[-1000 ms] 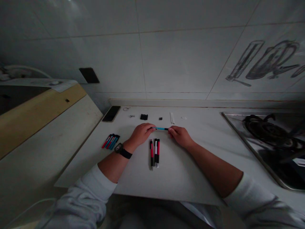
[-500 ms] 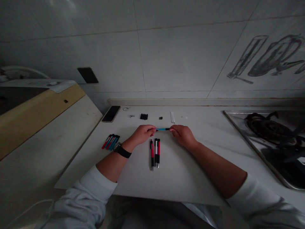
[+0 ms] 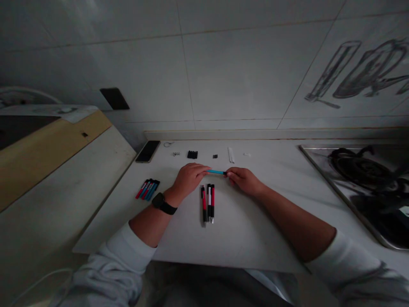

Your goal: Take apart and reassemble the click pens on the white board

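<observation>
Between my two hands a blue pen [image 3: 216, 172] is held nearly level above the counter. My left hand [image 3: 191, 177] is closed around its left end, which the fingers hide. At the dark right end, my right hand [image 3: 242, 179] pinches it with thumb and fingers. Just below lie pens side by side: a red and black pen [image 3: 204, 205], a white and black pen [image 3: 209, 202] and another red pen [image 3: 213, 202]. To the left of my wrist rests a group of red and blue pen barrels [image 3: 147, 189] with black tops.
Along the back of the counter [image 3: 255, 238] are a phone [image 3: 148, 151], small springs [image 3: 176, 154], black grips [image 3: 192, 154], tiny black pieces [image 3: 215, 156], white refills [image 3: 231, 155] and small clear pieces [image 3: 246, 154]. A gas stove [image 3: 358, 179] stands at the right.
My left hand has rolled over the pen, its back now turned up more and its fingers covering the left end. The right hand keeps its pinch. The view has shifted slightly.
</observation>
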Action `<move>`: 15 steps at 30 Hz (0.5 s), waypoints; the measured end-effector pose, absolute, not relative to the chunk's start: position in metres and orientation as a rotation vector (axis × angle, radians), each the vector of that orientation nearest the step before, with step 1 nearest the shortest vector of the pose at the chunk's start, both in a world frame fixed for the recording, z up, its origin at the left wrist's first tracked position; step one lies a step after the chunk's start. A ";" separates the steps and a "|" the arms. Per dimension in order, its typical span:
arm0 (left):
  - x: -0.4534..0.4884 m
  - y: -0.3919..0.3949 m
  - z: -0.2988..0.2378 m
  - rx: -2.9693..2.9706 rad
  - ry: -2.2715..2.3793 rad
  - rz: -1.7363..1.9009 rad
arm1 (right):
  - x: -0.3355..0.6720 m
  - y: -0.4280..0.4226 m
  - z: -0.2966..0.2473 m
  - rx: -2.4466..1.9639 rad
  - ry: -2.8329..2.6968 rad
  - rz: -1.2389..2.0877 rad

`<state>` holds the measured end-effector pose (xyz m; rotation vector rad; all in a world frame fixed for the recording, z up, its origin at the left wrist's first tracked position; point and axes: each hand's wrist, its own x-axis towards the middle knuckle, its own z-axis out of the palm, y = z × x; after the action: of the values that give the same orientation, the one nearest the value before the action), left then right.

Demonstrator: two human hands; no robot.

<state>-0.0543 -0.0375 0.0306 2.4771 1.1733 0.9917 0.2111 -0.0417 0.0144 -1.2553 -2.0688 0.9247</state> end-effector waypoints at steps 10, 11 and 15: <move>-0.053 -0.029 0.019 1.691 1.119 0.798 | 0.209 -0.052 0.024 -1.169 -2.244 0.286; -0.053 -0.029 0.018 1.668 1.112 0.803 | 0.208 -0.054 0.024 -1.169 -2.236 0.254; -0.051 -0.030 0.016 1.756 1.173 0.877 | 0.205 -0.055 0.023 -1.197 -2.162 0.330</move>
<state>-0.0514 -0.0302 0.0161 1.7558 1.1733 0.8773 0.2051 -0.0548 0.0230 -1.1970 -2.1622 0.3295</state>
